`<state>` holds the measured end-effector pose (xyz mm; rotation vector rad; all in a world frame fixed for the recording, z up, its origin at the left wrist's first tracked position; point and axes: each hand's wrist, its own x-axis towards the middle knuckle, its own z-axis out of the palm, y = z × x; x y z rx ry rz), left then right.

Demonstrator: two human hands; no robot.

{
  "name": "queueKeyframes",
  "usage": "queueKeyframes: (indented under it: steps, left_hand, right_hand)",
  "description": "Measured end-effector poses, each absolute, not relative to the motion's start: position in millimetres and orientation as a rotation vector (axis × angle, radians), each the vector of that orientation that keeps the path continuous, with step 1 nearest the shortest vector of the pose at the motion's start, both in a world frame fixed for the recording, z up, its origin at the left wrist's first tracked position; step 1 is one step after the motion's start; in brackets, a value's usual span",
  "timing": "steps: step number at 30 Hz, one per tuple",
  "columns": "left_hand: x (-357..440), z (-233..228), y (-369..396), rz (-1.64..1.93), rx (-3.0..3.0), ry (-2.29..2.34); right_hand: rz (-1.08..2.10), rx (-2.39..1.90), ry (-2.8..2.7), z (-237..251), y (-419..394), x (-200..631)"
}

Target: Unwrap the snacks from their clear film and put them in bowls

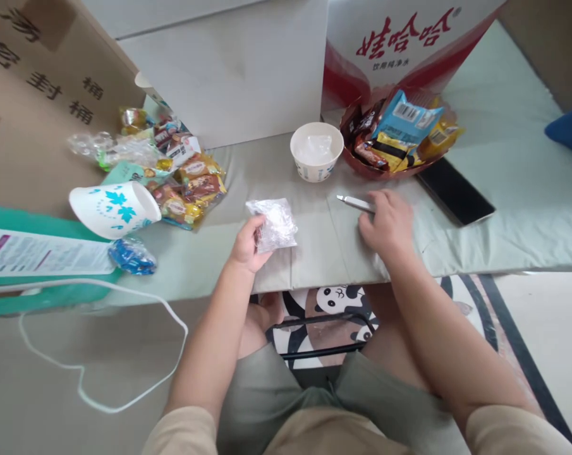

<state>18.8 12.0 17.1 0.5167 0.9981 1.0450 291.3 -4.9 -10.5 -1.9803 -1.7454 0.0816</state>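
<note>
left hand pinches clear wrapper | right hand on metal tool

Single view only, taken from a camera on the seated person's head. It faces forward and steeply downward, across the lap and forearms to a low table close in front. Table edge runs from nine o'clock to three o'clock through mid-frame. The left hand sits near centre; the right hand toward two o'clock. Boxes stand at twelve o'clock at the frame's far limit. Floor fills six o'clock. Range is close, within arm's reach. No second view overlaps.
</note>
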Motion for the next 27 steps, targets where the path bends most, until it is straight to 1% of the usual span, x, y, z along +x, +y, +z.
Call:
queueKeyframes:
  steps: [3, 6, 8, 10, 12, 15, 19, 24, 27]
  left_hand:
    - [22, 11, 14, 1.089, 0.443, 1.028]
    - [20, 14, 14, 1.087, 0.449, 1.01]
    - [18, 18, 12, 1.018, 0.484, 0.958]
    - [16, 20, 11, 0.953, 0.564, 0.931]
    - [15, 18, 11, 0.903, 0.69, 0.968]
    - [12, 12, 12, 0.964, 0.929, 1.092]
    - [6, 7, 13, 1.115, 1.107, 1.237]
    - [2, 12, 13, 1.072, 1.277, 1.287]
    - [4, 14, 13, 0.976, 1.449, 1.259]
  right_hand:
    - [0.092, -2.01, -1.8, -14, -7, 301]
    - [0.173, -1.993, -1.724, -9, -9, 298]
    - [0.325, -1.896, -1.637, -4, -11, 289]
    - [0.545, -1.711, -1.583, 2, -15, 276]
    - [0.69, -1.513, -1.575, 5, -18, 264]
    - [0.67, -1.363, -1.565, 6, -18, 254]
    - [0.669, -1.336, -1.531, 6, -15, 253]
    - [0.798, -1.422, -1.587, 11, -21, 250]
    - [0.858, -1.437, -1.598, 15, -25, 244]
